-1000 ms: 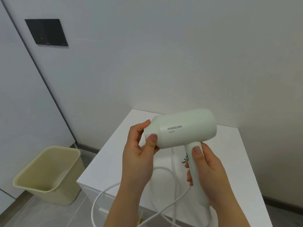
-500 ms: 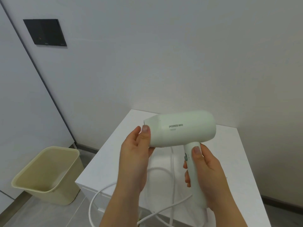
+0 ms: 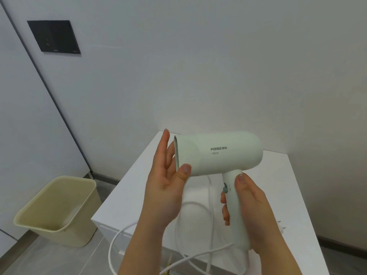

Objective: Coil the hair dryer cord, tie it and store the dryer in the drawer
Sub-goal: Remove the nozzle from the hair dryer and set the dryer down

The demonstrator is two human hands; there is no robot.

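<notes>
right hand (image 3: pixel 250 207) wrapped tight round the handle of the pale green hair dryer (image 3: pixel 216 153), thumb up by the switch, dryer held in the air above the white surface (image 3: pixel 278 187). left hand (image 3: pixel 168 179) at the nozzle end, its grip spread, fingers straight, only the thumb tip touching the barrel's underside. white cord (image 3: pixel 190 205) loops loose over the surface and off its front edge. beige bin (image 3: pixel 57 211) on the floor to the left.

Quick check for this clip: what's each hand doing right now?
Left hand: open, thumb on the hair dryer near its nozzle, fingers spread.
Right hand: closed around the dryer's handle.
</notes>
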